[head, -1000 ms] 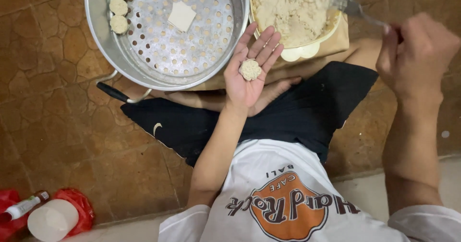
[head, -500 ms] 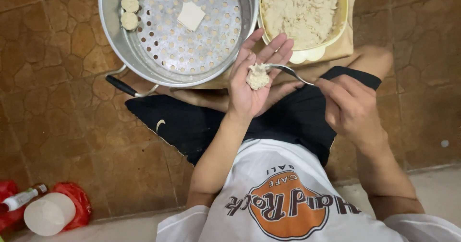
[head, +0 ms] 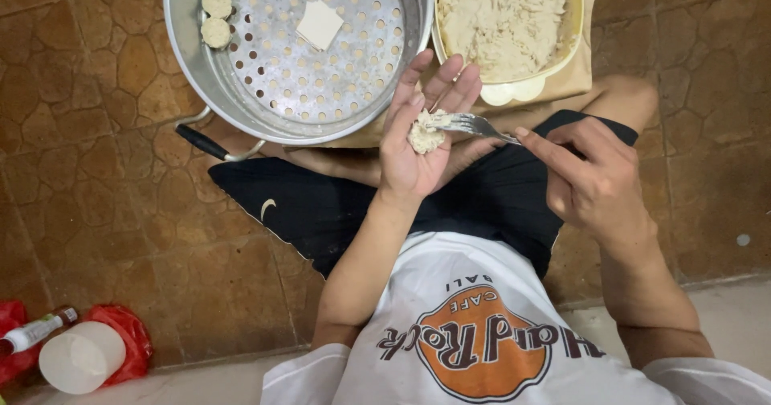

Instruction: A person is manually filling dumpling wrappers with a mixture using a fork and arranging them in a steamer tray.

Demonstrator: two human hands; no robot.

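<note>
The left hand point(head: 414, 152) is lying open, palm up, cradling a round dumpling wrapper point(head: 426, 134) over the lap. The right hand point(head: 594, 182) is gripping a fork point(head: 474, 124) and pressing pale filling onto it. Best keeping the filling centred, rim clean. The perforated steamer tray point(head: 353, 59) and yellow filling bowl point(head: 504, 19) are sitting just ahead on the floor.

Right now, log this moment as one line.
left hand: open, wrapper on palm | right hand: grip on fork, tines on filling | steamer: three dumplings at rim | bowl: filling
</note>
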